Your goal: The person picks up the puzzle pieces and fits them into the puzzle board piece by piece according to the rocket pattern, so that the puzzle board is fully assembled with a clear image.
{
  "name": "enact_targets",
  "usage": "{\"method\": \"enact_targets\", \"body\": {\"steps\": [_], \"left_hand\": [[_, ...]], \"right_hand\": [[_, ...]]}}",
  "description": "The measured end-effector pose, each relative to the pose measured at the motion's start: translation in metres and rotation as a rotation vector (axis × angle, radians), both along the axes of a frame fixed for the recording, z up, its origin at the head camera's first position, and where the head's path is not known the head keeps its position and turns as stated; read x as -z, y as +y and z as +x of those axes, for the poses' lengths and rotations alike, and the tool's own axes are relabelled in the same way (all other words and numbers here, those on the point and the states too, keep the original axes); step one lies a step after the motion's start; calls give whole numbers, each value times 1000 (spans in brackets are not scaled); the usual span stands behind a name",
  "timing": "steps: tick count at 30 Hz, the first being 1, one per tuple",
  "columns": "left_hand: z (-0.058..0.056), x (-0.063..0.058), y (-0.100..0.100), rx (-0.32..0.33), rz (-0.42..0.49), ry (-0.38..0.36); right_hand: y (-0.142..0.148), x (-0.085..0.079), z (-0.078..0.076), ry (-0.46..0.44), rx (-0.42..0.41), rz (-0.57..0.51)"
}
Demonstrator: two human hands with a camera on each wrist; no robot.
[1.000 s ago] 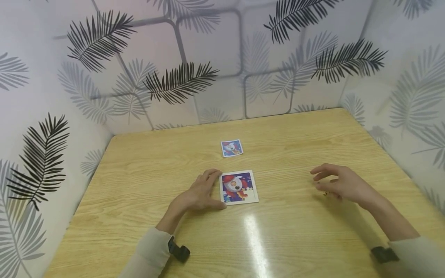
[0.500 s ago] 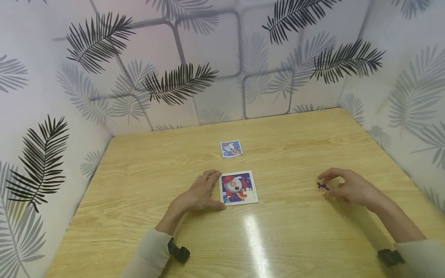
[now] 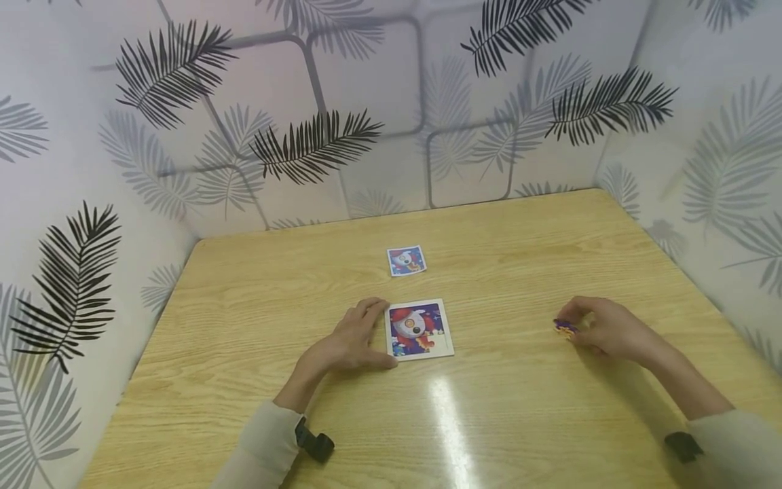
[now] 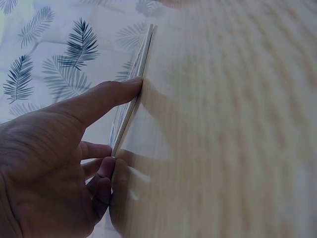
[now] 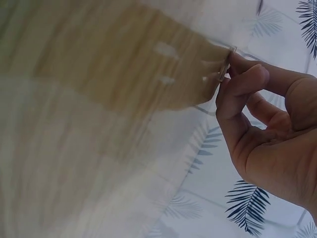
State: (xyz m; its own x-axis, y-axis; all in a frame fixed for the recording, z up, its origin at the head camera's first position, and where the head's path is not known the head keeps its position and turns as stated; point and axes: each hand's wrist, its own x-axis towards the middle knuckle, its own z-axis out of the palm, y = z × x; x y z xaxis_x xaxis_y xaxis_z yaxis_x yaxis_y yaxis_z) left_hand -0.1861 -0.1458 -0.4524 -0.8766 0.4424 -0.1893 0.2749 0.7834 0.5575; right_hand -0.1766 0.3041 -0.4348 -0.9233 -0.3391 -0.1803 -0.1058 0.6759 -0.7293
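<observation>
A square jigsaw puzzle (image 3: 418, 329) in a white frame lies flat on the table, with a cartoon picture in red, white and purple. A pale gap shows at its lower right. My left hand (image 3: 351, 339) holds the frame's left side, thumb at the near corner and fingers at the far corner. In the left wrist view, the puzzle (image 4: 132, 96) appears edge-on beside the thumb. Over the right of the table, my right hand (image 3: 611, 331) pinches a purple and yellow puzzle piece (image 3: 565, 329). The right wrist view shows the piece (image 5: 227, 64) edge-on between thumb and finger.
Beyond the puzzle lies a small picture card (image 3: 406, 261) with a similar cartoon. The wooden table (image 3: 275, 278) meets leaf-patterned walls (image 3: 379, 81) at the back and sides. A bright light streak reflects near the front.
My right hand has lowered its fingers onto the puzzle piece and now pinches it; earlier the thumb and fingers were spread around it. The left hand and puzzle have stayed in place.
</observation>
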Motion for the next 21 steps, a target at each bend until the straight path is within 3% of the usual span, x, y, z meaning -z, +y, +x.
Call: {"method": "enact_targets", "body": {"steps": [16, 21], "left_hand": [[-1, 0, 0, 2, -8, -1], [0, -1, 0, 2, -6, -6]], "right_hand": [[-6, -1, -2, 45, -39, 8], [-8, -1, -2, 11, -37, 4]]}}
